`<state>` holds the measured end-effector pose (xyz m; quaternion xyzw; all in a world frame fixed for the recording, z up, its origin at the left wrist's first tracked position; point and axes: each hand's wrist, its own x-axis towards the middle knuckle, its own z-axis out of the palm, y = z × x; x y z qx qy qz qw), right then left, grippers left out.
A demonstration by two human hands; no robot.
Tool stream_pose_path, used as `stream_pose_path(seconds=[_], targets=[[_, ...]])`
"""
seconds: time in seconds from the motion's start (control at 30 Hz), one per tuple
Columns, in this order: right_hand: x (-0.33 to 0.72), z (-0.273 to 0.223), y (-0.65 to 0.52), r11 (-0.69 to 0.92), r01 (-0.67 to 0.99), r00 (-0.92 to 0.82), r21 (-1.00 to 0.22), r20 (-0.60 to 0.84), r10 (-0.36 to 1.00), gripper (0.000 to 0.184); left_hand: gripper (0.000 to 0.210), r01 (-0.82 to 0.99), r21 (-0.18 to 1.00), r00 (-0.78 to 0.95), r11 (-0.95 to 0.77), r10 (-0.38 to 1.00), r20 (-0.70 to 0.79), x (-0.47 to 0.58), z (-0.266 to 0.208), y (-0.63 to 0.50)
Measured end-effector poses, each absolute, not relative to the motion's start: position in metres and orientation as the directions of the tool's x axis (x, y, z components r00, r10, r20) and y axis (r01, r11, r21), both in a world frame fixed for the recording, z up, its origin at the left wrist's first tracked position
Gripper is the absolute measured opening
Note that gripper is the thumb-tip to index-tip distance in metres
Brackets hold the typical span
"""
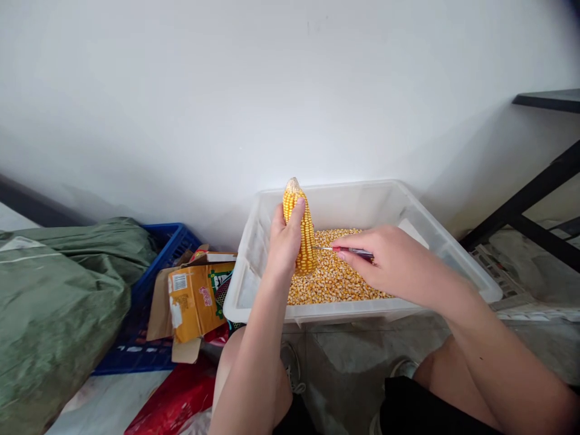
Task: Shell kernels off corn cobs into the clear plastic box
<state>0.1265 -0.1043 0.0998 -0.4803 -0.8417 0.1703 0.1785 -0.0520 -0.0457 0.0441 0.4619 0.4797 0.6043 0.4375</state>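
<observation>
My left hand (pixel 286 237) is wrapped round a yellow corn cob (pixel 309 241), held nearly upright with its pale end on top. The cob's visible side is covered in kernels. In my right hand (pixel 389 257) is a screwdriver (pixel 356 250) with a red and dark handle, pinched between thumb and fingers. Its thin metal shaft points left, and the tip meets the cob's right side low down. Both hands are over a translucent white plastic bin (pixel 259 314). Loose corn kernels (pixel 339 281) cover the bin's bottom.
Left of the bin stands a blue plastic crate (pixel 136 362) with a torn orange carton (pixel 193 305) and a green sack (pixel 67 308). A red plastic bag (pixel 176 399) lies in front. Black metal framing (pixel 512 211) is at right. A white wall (pixel 272 90) rises behind.
</observation>
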Motion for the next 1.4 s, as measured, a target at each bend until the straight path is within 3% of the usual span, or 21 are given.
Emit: stream_pose_path(seconds=[0.4, 0.47, 0.63, 0.73, 1.0, 1.27, 1.4], targets=[[0.101, 0.101, -0.125, 0.476, 0.848, -0.448, -0.233, 0.165, 0.879, 0.032, 0.040, -0.017, 0.983, -0.231, -0.181, 0.958, 0.173, -0.048, 0.047, -0.050], [0.100, 0.101, -0.126, 0.460, 0.848, -0.434, -0.262, 0.155, 0.888, 0.032, 0.042, -0.041, 0.985, -0.215, -0.167, 0.964, 0.154, -0.049, 0.047, -0.050], [0.117, 0.102, -0.108, 0.488, 0.724, -0.484, -0.488, 0.144, 0.863, 0.032, 0.052, -0.164, 0.984, -0.161, -0.071, 0.986, 0.044, -0.056, 0.052, -0.050], [0.126, 0.100, -0.099, 0.500, 0.691, -0.510, -0.522, 0.140, 0.849, 0.032, 0.057, -0.190, 0.981, -0.150, -0.036, 0.989, 0.008, -0.059, 0.055, -0.050], [0.102, 0.098, -0.124, 0.456, 0.838, -0.426, -0.299, 0.162, 0.890, 0.031, 0.043, 0.003, 0.984, -0.244, -0.180, 0.954, 0.175, -0.047, 0.050, -0.050], [0.127, 0.086, -0.082, 0.416, 0.594, -0.516, -0.689, 0.070, 0.854, 0.036, 0.049, -0.164, 0.985, -0.187, -0.056, 0.982, 0.025, -0.066, 0.047, -0.045], [0.127, 0.085, -0.083, 0.403, 0.577, -0.519, -0.710, 0.062, 0.852, 0.037, 0.049, -0.145, 0.987, -0.215, -0.072, 0.976, 0.040, -0.066, 0.044, -0.043]])
